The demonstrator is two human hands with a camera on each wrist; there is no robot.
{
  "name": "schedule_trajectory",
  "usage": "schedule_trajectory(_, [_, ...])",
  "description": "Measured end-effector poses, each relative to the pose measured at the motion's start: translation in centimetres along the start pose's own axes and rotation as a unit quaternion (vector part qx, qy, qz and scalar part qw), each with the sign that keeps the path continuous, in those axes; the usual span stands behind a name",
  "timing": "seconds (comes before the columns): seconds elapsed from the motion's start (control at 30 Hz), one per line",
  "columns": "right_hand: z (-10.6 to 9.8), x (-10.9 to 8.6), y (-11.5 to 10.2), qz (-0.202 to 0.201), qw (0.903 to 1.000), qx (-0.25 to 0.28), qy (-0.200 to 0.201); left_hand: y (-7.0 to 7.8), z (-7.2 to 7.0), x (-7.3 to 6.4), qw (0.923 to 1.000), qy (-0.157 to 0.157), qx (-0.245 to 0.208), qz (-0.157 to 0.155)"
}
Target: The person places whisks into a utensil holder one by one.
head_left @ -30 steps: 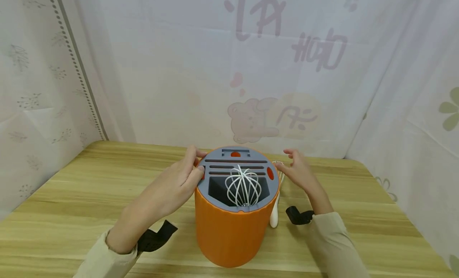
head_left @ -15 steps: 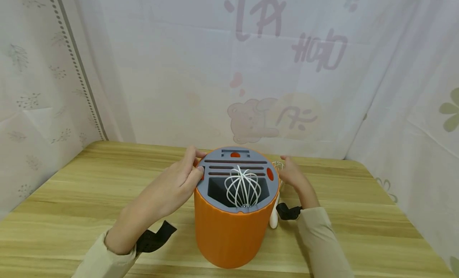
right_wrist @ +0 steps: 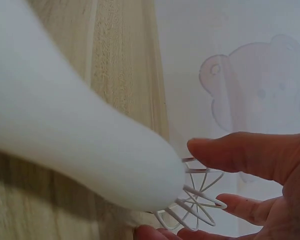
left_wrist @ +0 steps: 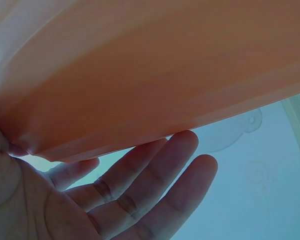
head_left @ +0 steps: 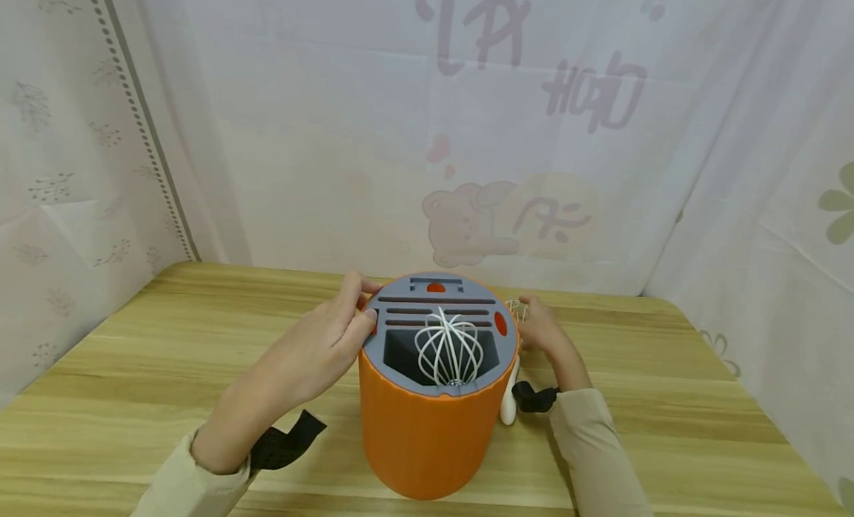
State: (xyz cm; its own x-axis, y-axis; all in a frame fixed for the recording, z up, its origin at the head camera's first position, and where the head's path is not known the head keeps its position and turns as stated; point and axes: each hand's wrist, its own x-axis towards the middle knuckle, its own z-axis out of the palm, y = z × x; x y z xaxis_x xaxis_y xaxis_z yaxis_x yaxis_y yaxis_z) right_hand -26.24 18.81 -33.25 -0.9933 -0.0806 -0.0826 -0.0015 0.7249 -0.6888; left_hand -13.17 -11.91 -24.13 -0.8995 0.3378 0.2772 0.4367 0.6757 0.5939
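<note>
An orange round utensil holder point(head_left: 430, 443) with a grey slotted top stands on the table. My left hand point(head_left: 327, 339) grips its upper left edge, the thumb at the grey top. In the left wrist view, the fingers point(left_wrist: 177, 155) lie along the orange wall. One white whisk point(head_left: 450, 354) stands in the holder's big compartment, wires up, its handle hidden inside. A second whisk point(head_left: 509, 406) is at the holder's right side, handle toward me. My right hand point(head_left: 543, 328) holds it by the wires, with thumb point(right_wrist: 225, 152) and fingers on opposite sides of the wire head point(right_wrist: 192, 195).
The wooden table point(head_left: 667, 398) reaches out on both sides of the holder. A printed cloth point(head_left: 320, 131) hangs behind it, with more cloth at the left and right. Black straps point(head_left: 287, 443) sit on both wrists.
My right hand has moved left and slightly down onto the second whisk's wire head, its fingers closing in. The left hand and the holder have barely moved.
</note>
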Motion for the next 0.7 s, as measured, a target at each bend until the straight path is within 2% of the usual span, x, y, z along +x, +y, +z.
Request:
schedule_trajectory(0.1, [0.1, 0.1, 0.3, 0.017, 0.9992, 0.036, -0.009, 0.0, 0.0, 0.0, 1.0000, 0.000, 0.002, 0.001])
schedule_trajectory(0.23, [-0.1, 0.0, 0.4, 0.027, 0.9980, 0.054, -0.017, 0.0, 0.1, 0.1, 1.0000, -0.001, 0.004, 0.000])
schedule_trajectory(0.37, [-0.3, -0.3, 0.2, 0.022, 0.9984, 0.050, -0.012, 0.0, 0.1, 0.0, 1.0000, 0.001, 0.003, 0.003])
schedule_trajectory(0.47, [-0.6, -0.6, 0.0, 0.012, 0.9975, 0.069, -0.010, 0.0, 0.0, 0.0, 1.0000, 0.002, 0.001, 0.003])
schedule_trajectory(0.57, [-1.0, -0.8, -0.4, 0.003, 0.9953, 0.097, 0.006, 0.0, 0.0, 0.0, 1.0000, 0.002, 0.002, 0.002])
schedule_trajectory(0.7, [-2.0, -1.3, -1.1, -0.019, 0.9932, 0.105, 0.047, 0.0, -0.1, 0.0, 1.0000, 0.002, 0.001, 0.000])
